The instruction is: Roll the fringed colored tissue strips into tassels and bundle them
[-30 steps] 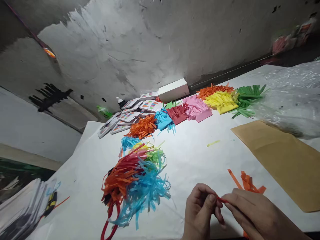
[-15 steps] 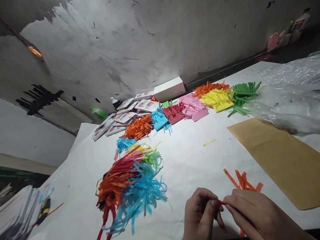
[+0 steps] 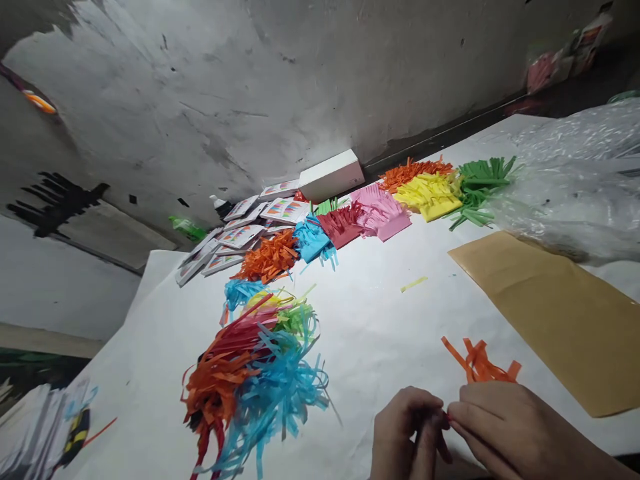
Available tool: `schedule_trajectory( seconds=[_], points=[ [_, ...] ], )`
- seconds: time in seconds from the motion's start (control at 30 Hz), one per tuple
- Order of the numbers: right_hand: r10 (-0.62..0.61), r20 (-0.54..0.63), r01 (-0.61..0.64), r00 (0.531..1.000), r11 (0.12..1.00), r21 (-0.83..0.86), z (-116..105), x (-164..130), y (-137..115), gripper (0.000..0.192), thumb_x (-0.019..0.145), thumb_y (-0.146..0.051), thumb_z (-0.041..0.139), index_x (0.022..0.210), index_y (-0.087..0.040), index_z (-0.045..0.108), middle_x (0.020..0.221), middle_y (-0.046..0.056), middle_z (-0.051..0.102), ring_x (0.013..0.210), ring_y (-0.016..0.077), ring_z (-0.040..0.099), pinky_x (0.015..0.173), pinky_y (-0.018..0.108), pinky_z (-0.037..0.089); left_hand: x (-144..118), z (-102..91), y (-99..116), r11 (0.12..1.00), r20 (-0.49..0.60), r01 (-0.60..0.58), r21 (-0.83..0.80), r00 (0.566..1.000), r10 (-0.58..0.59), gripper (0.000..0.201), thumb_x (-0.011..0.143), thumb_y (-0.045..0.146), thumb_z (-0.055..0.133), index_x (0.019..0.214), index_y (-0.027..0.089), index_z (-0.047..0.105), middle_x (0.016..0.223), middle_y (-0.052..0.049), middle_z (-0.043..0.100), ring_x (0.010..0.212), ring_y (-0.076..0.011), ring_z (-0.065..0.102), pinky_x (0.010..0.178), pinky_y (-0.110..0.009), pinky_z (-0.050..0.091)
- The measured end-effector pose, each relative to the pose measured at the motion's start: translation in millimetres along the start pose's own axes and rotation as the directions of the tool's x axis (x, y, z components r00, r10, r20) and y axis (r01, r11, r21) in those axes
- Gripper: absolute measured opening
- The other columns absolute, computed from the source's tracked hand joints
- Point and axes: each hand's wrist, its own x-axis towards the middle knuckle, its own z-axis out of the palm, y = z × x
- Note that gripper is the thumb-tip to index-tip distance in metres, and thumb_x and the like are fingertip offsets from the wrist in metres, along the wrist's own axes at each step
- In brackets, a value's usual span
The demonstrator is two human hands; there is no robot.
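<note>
Both hands are close together at the lower right, over white paper. My left hand (image 3: pixel 413 430) is closed in a pinch, its fingertips almost touching those of my right hand. Between them shows only a tiny red-orange bit, a twisted part of an orange paper tassel. My right hand (image 3: pixel 510 427) is closed on that tassel, whose cut orange strips (image 3: pixel 483 363) fan out behind its knuckles. Most of the tassel is hidden by the fingers. To the left lies a pile of finished-looking tassels, with blue strips (image 3: pixel 280 380), orange strips (image 3: pixel 215 387) and red cords (image 3: pixel 210 443).
Fringed paper bundles, including pink (image 3: pixel 380 213), yellow (image 3: pixel 430 197) and green (image 3: pixel 483 183), line the back. Printed packets (image 3: pixel 243 237) and a white box (image 3: pixel 331 177) stand by the wall. Brown paper (image 3: pixel 555 320) and clear plastic (image 3: pixel 575 207) lie right; a yellow-black cutter (image 3: pixel 77 437) lies left.
My fingertips have drawn closer together, and the twisted orange strand between them is now mostly covered. The whole view has shifted slightly, with the objects on the table staying in place.
</note>
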Motion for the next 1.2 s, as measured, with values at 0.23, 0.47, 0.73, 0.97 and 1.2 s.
schedule_trajectory(
  seconds=[0.23, 0.47, 0.73, 0.97, 1.2],
  points=[
    [0.052, -0.003, -0.052, 0.999, 0.999, -0.003, 4.6, -2.4, -0.7, 0.029, 0.099, -0.004, 0.037, 0.084, -0.02, 0.055, 0.075, 0.0, 0.058, 0.063, 0.014, 0.055, 0.058, 0.029, 0.035, -2.7, -2.9, -8.0, 0.975, 0.026, -0.112, 0.191, 0.994, 0.109, 0.026, 0.104, 0.042, 0.053, 0.104, 0.021, 0.069, 0.081, -0.005, 0.069, 0.057, -0.0072, 0.056, 0.055, -0.016, 0.049],
    [0.195, 0.006, -0.193, 0.981, 0.961, 0.2, -0.1, -3.9, -1.5, 0.022, 0.1, -0.011, 0.045, 0.095, -0.024, 0.062, 0.082, 0.0, 0.068, 0.071, 0.0147, 0.066, 0.065, 0.025, 0.048, -3.8, -5.4, -10.6, 0.955, 0.004, -0.086, 0.284, 0.996, 0.088, 0.029, 0.102, 0.044, 0.055, 0.102, 0.02, 0.07, 0.081, -0.006, 0.069, 0.06, -0.0111, 0.059, 0.056, -0.02, 0.053],
    [0.202, -0.064, -0.181, 0.977, 0.954, 0.241, 7.7, -8.0, 0.5, 0.026, 0.101, -0.009, 0.04, 0.086, -0.022, 0.056, 0.078, -0.002, 0.064, 0.067, 0.0112, 0.064, 0.063, 0.022, 0.048, -1.3, -0.6, -8.0, 0.993, -0.001, 0.019, 0.113, 1.0, -0.019, 0.033, 0.094, 0.05, 0.066, 0.108, 0.02, 0.067, 0.084, -0.006, 0.07, 0.061, -0.0133, 0.063, 0.055, -0.022, 0.053],
    [0.218, -0.114, -0.188, 0.969, 0.956, 0.224, 11.0, -13.4, 3.7, 0.027, 0.101, -0.01, 0.039, 0.084, -0.023, 0.055, 0.077, -0.002, 0.064, 0.067, 0.0107, 0.064, 0.063, 0.021, 0.05, 14.0, -9.2, 11.0, 0.965, 0.126, -0.048, 0.259, 0.992, 0.015, 0.023, 0.1, 0.033, 0.057, 0.091, 0.017, 0.07, 0.073, -0.004, 0.068, 0.059, -0.0115, 0.063, 0.06, -0.021, 0.049],
    [0.21, -0.086, -0.191, 0.974, 0.964, 0.185, 12.0, -14.8, 2.7, 0.017, 0.102, -0.016, 0.047, 0.105, -0.022, 0.062, 0.09, 0.001, 0.071, 0.081, 0.0132, 0.07, 0.074, 0.022, 0.054, 23.6, -10.8, 25.6, 0.721, 0.289, -0.39, 0.573, 0.919, 0.267, 0.019, 0.082, 0.003, 0.058, 0.09, 0.019, 0.066, 0.073, -0.005, 0.072, 0.062, -0.014, 0.066, 0.059, -0.019, 0.051]
  ],
)
